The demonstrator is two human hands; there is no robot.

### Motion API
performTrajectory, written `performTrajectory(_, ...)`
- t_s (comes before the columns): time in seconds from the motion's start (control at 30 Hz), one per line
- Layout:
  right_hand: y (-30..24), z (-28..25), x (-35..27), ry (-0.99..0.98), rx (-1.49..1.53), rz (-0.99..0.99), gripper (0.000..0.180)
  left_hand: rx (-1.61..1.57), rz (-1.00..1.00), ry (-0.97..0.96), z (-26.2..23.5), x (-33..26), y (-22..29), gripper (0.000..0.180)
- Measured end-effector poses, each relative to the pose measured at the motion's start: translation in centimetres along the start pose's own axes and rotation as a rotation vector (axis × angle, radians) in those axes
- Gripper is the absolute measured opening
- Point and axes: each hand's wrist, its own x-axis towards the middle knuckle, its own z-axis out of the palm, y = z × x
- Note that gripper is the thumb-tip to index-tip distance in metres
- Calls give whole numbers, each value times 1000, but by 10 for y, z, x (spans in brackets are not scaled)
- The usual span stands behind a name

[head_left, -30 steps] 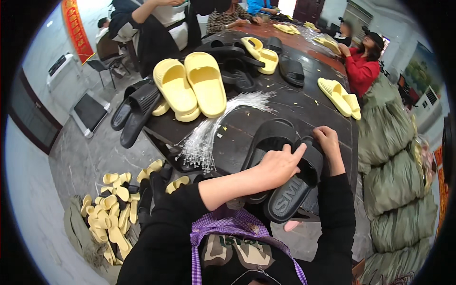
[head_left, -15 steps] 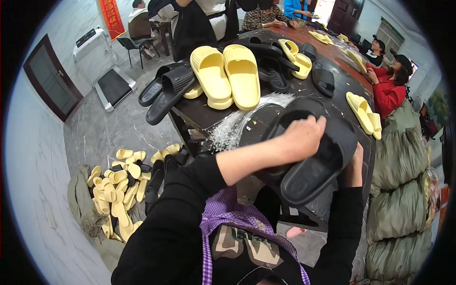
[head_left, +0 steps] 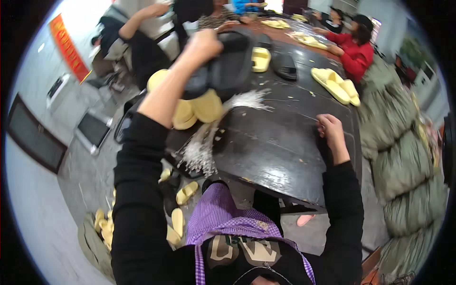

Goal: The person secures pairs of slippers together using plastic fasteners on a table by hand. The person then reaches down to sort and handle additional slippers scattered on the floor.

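Observation:
My left hand is closed on a pair of black slippers, raised over the far left of the table and blurred by motion. Below and behind it, partly covered, sit yellow slippers at the table's left edge. My right hand hovers over the right side of the dark table with its fingers curled in. Whether anything thin is between them I cannot make out. A bundle of thin, clear-white plastic strands lies on the table between my two arms.
Yellow slippers and a black slipper lie at the table's far right. Stacked grey-green sacks stand along the right. More yellow slippers are on the floor at left. A person in red and other people sit farther along.
The black slippers have gone from in front of me to the far left in my left hand. My right hand has come off them and is now apart, over the table.

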Motion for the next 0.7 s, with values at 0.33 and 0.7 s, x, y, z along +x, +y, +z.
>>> performTrajectory(0.33, -7, 17, 1, 13, -14, 36, 13, 198, -249, -22, 45, 17, -139, 48)
performTrajectory(0.7, -2, 19, 3, 13, -103, 8, 12, 32, -36, -9, 0, 14, -89, 44)
